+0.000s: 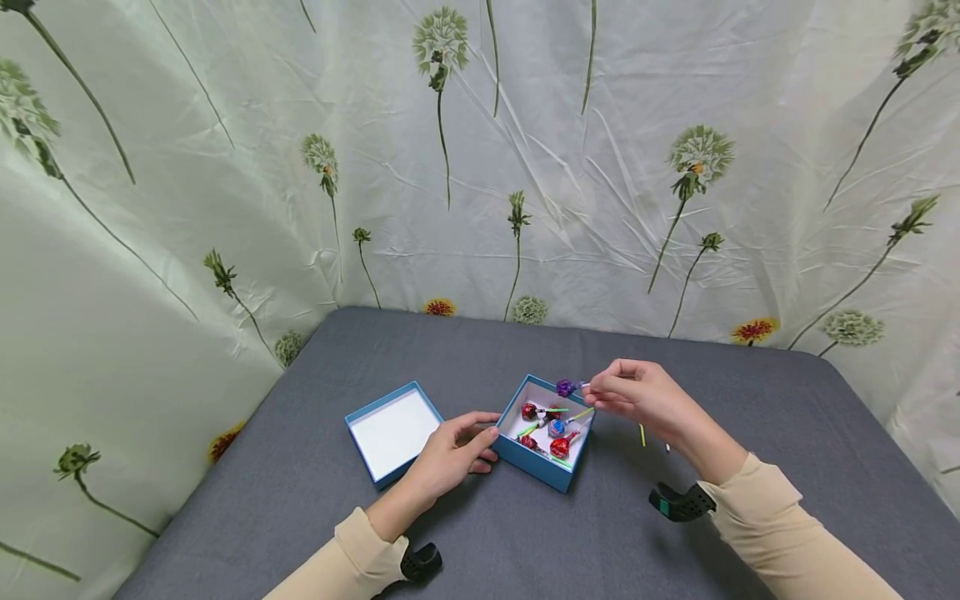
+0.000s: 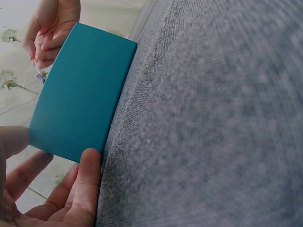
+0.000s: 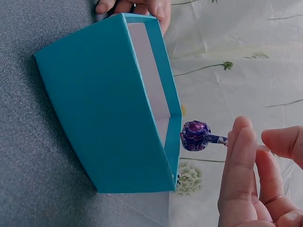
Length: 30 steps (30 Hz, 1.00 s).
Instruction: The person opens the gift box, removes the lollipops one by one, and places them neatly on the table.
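A blue box (image 1: 534, 467) with a white inside stands uncovered on the table, holding several lollipops in red and blue wrappers, among them a blue lollipop (image 1: 556, 427). My left hand (image 1: 448, 454) holds the box at its left corner, thumb and fingertips against the sides. Over the far right rim, my right hand (image 1: 637, 398) pinches a purple-wrapped lollipop (image 3: 195, 136) by its stick. The candy head points left, above the box in the head view. In the left wrist view, the box's teal side (image 2: 83, 94) hides part of the right hand.
A shallow blue lid (image 1: 393, 433), white inside, lies left of the box behind the left forearm. A yellow stick (image 1: 642, 435) shows on the grey tablecloth (image 1: 465, 350) beneath the right wrist, with a white stick tip beside it. A flower-printed curtain hangs behind the table.
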Available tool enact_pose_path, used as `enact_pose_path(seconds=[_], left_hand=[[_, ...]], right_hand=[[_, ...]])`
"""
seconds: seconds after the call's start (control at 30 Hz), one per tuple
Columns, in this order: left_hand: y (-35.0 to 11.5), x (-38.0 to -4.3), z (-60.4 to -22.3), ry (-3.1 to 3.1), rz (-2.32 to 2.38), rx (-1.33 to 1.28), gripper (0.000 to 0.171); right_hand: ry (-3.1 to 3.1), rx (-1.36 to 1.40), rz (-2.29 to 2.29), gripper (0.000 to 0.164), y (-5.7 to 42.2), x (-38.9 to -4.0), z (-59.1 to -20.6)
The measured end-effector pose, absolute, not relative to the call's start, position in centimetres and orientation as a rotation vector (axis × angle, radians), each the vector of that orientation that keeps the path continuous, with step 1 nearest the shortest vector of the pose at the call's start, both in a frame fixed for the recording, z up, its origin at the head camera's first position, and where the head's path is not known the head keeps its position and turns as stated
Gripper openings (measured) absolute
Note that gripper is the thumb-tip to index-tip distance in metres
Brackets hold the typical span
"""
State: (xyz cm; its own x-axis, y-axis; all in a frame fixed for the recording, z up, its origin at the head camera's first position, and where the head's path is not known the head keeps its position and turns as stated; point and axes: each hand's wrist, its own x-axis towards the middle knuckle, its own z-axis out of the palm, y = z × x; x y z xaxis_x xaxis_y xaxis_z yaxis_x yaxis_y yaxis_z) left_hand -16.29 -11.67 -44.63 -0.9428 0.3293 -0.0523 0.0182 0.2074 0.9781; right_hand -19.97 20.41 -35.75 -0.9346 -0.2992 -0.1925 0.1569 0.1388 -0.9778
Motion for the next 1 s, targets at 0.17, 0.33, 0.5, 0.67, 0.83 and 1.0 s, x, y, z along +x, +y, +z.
enact_pose_path(seconds=[0.17,0.33,0.5,0.67,0.83,1.0], left_hand=[[-11.7,-16.3,-44.6,2.233,1.804,0.335,0.042],[-11.6,-16.3,-44.6,2.227,1.806,0.326,0.042],[-11.7,-16.3,-44.7,2.225,1.803,0.325,0.042],[-11.7,-16.3,-44.7,2.222,1.801,0.327,0.042],[-11.7,-16.3,-44.7,2.223,1.801,0.327,0.042],[-11.6,-16.3,-44.6,2.226,1.801,0.325,0.042]], right_hand=[[2.058,-0.104,-1.897,0.010,21.1,-19.6,-35.7],[2.058,-0.088,-1.909,0.009,21.9,-19.3,-35.9],[2.041,-0.078,-1.939,0.010,22.8,-19.0,-36.0],[2.024,-0.065,-1.980,0.013,23.6,-18.8,-36.1],[2.011,-0.053,-2.019,0.014,24.4,-18.5,-36.4],[2.007,-0.050,-2.048,0.018,25.3,-18.2,-36.7]])
